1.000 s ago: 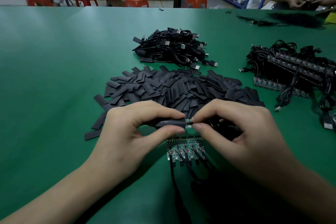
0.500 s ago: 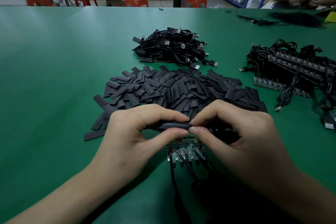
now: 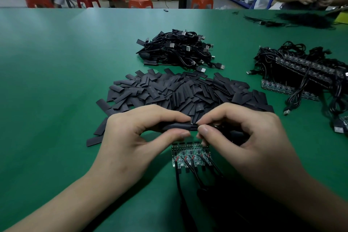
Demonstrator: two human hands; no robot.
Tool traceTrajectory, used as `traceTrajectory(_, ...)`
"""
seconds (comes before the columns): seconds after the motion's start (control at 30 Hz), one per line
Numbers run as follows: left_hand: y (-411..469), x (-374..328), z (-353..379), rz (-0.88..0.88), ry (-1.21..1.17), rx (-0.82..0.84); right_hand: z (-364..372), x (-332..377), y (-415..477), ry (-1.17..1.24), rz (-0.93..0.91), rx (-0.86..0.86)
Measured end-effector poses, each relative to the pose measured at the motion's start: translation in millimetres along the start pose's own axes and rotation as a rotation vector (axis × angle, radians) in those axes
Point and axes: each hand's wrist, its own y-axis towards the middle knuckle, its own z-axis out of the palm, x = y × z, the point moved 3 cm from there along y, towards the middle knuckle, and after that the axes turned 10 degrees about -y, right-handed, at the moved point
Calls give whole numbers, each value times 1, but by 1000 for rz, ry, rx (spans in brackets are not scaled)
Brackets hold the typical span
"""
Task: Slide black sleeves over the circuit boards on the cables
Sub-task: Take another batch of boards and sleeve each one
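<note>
A second ago a bit of green board showed between the fingertips; now it is nearly gone, only a glint at the sleeve's mouth, so this sleeve looks about fully on and the piece near done. The left hand pinches the sleeve between thumb and forefinger, closed on it; the right hand pinches the cable end just beside, fingertips almost touching the left's. The sleeve looks matte black, rounded out from flat. Just below the fingers lies a row of bare boards with red and black leads; beyond the fingers spreads the pile of flat sleeves.
</note>
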Motion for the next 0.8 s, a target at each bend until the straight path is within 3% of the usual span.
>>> traceTrajectory(0.23,1,-2,1,13,34,-16,2,1,-2,0,-11,-25)
traceTrajectory(0.47,0,-5,-4,-41,108,-222,-4,9,-4,-264,-171,-239)
traceTrajectory(0.8,0,-9,8,-87,39,-166,2,9,-6,-392,-279,-287)
